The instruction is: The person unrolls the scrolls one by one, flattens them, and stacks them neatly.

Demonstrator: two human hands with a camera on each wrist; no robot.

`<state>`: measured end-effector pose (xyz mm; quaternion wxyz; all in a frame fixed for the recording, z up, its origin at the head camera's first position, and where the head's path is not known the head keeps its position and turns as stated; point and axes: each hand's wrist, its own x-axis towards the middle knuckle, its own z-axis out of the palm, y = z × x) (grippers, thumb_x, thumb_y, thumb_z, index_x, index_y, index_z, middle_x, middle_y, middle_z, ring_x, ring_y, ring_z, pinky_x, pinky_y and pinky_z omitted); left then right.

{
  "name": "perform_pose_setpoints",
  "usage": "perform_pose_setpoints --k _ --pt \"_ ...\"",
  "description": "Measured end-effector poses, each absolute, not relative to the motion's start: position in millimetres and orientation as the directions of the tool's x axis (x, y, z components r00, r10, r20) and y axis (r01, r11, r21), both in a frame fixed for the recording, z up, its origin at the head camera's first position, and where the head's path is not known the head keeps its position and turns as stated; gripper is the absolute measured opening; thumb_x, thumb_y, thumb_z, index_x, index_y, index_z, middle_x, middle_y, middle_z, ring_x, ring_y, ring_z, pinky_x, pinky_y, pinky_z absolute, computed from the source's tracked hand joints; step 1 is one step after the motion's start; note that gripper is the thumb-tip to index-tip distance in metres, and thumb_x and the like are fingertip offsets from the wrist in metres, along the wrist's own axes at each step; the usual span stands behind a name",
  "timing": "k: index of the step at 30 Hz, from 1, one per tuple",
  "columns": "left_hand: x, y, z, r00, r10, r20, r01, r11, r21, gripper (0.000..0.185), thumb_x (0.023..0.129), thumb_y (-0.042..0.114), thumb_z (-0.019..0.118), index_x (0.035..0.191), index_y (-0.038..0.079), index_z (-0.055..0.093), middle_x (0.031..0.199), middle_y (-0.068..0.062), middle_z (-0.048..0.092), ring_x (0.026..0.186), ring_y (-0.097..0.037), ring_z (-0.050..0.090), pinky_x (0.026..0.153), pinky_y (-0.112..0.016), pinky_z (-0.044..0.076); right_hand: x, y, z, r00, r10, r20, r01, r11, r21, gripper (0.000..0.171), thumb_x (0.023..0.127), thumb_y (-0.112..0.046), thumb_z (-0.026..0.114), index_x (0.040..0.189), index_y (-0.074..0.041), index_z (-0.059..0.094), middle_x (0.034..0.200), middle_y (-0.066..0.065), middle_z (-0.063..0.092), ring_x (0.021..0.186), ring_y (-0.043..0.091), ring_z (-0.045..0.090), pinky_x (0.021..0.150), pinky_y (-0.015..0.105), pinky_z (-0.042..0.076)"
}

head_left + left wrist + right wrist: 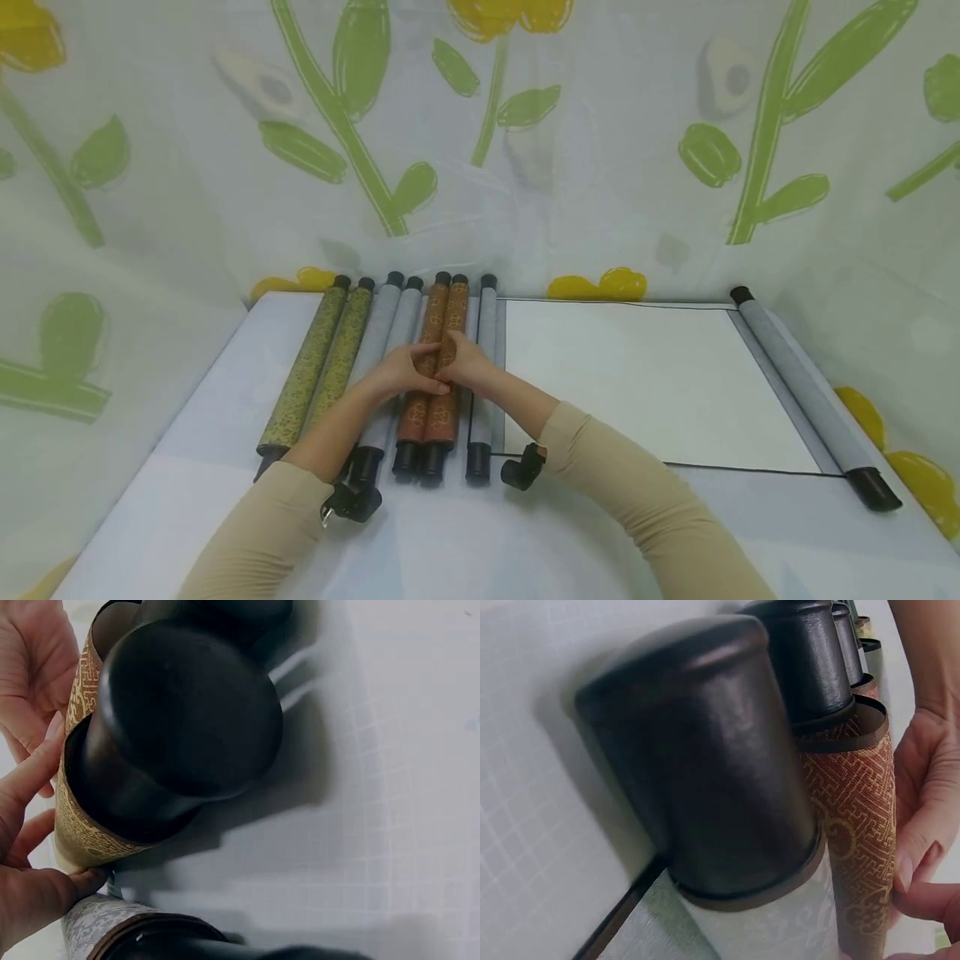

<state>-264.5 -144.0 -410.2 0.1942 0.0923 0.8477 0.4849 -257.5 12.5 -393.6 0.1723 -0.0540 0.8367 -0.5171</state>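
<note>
Two rolled scrolls in orange-brown brocade lie side by side in the head view, the left scroll against the right scroll, both with black end knobs. My left hand grips the left one, its thumb and fingers spread across the roll. My right hand holds the right one from the other side, and the hands meet over the middle. A black knob sticks out of the brocade in the left wrist view. In the right wrist view, fingertips lie along the brown brocade.
Left of the brown pair lie grey scrolls and yellow-green scrolls, partly under my left forearm. On the right, a white scroll sheet is spread between one grey roll and a far right roll. A patterned curtain hangs behind.
</note>
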Motion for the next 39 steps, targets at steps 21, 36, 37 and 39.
perform_pose_setpoints --k 21,36,37,39 --pt "-260.9 -138.2 -416.9 -0.947 0.292 -0.132 -0.004 0.403 0.915 0.093 0.071 0.017 0.084 0.147 0.007 0.032 0.153 -0.017 0.026 0.141 -0.037 0.019 0.112 -0.053 0.019 -262.7 21.0 -396.9 -0.947 -0.245 -0.206 0.118 0.332 -0.936 0.077 0.078 0.01 0.064 0.145 -0.015 0.037 0.145 0.02 0.037 0.127 0.037 0.042 0.096 0.048 0.044" --pt "-245.4 -134.9 -392.9 -0.953 0.297 -0.061 0.016 0.251 0.968 0.089 0.075 0.012 0.079 0.149 0.015 0.03 0.156 -0.013 0.016 0.143 -0.032 0.011 0.111 -0.053 0.023 -255.5 35.8 -379.3 -0.929 -0.364 -0.069 -0.013 0.219 -0.976 0.084 0.083 -0.006 0.07 0.151 -0.016 0.022 0.15 0.018 0.028 0.134 0.035 0.033 0.105 0.051 0.035" --pt "-243.8 -133.4 -391.3 -0.953 0.298 -0.064 0.01 0.241 0.97 0.088 0.076 0.012 0.079 0.149 0.016 0.03 0.156 -0.013 0.016 0.142 -0.033 0.013 0.109 -0.053 0.026 -254.5 36.6 -379.0 -0.927 -0.371 -0.048 -0.04 0.226 -0.973 0.085 0.083 -0.008 0.07 0.152 -0.015 0.02 0.152 0.016 0.025 0.137 0.034 0.029 0.107 0.051 0.032" --pt "-240.8 -130.1 -388.4 -0.952 0.298 -0.067 0.005 0.237 0.972 0.087 0.076 0.014 0.079 0.149 0.017 0.031 0.156 -0.014 0.016 0.142 -0.033 0.016 0.108 -0.053 0.03 -252.6 38.7 -378.6 -0.927 -0.374 -0.025 -0.067 0.232 -0.97 0.088 0.083 -0.014 0.07 0.152 -0.015 0.016 0.156 0.012 0.018 0.14 0.032 0.022 0.11 0.051 0.027"
